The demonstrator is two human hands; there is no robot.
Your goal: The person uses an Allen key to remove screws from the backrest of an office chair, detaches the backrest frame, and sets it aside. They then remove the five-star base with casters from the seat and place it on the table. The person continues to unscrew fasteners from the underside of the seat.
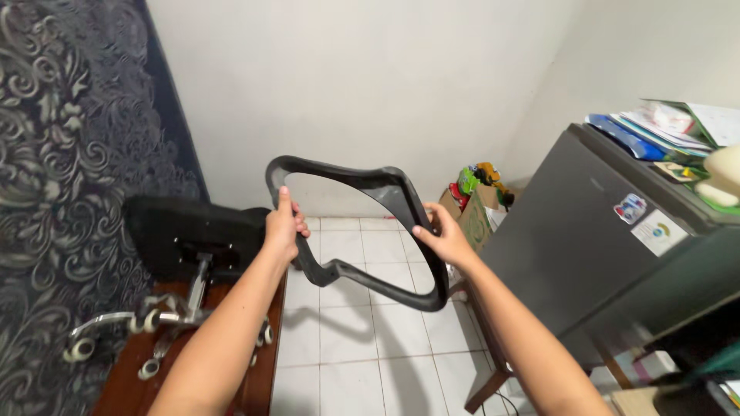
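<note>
Black chair frame gripped between left hand and right hand.

The room is evenly and softly lit, fairly bright, with no lamp in view. The white wall in the upper middle shades to grey toward the corners. Soft shadows of the arms and the black frame fall on the tiled floor at lower centre. Edges bend outward from wide-angle distortion, strongest at left and right. Focus is sharp; no motion blur.
</note>
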